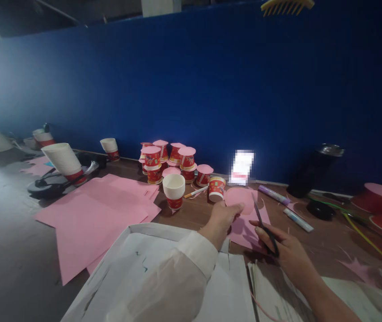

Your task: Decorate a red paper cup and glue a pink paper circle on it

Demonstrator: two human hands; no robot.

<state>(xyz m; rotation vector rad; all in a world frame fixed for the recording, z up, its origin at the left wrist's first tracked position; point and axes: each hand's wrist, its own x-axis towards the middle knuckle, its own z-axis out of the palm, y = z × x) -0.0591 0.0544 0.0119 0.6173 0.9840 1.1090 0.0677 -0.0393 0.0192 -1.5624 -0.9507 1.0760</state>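
- Left hand [222,219]: pinching the rounded pink paper [239,198], thumb on top; paper lies just beyond the thumb.
- Right hand [288,248]: fingers closed round the handles of 1 pair of black scissors [266,232], blades pointing away, along the paper's right edge.
- Step looks like trimming the curve. Best done by turning the paper with the left hand into the blades, scissors hand nearly still; long smooth bites, not short snips, or the edge goes jagged.
- Left thumb sits near the blades; should stay back from the cut line, shifting its pinch as the curve comes round.
- Pink offcut [246,232] right under the grip could get caught in a cut; lift the held piece clear first.
- Loose pieces near the grip: red cup [217,188] just beyond the left hand, purple marker [274,195] and white tube [298,220] right of the blades. Elbow room looks fair.
- Hidden: left fingers under the paper; part of the scissor handles behind right fingers.
- Can't tell: blade gap, or whether the paper is cut all round.
- Bright panel beyond the grip is pixelated, unreadable. Red cups far right of the grip cut off by frame.
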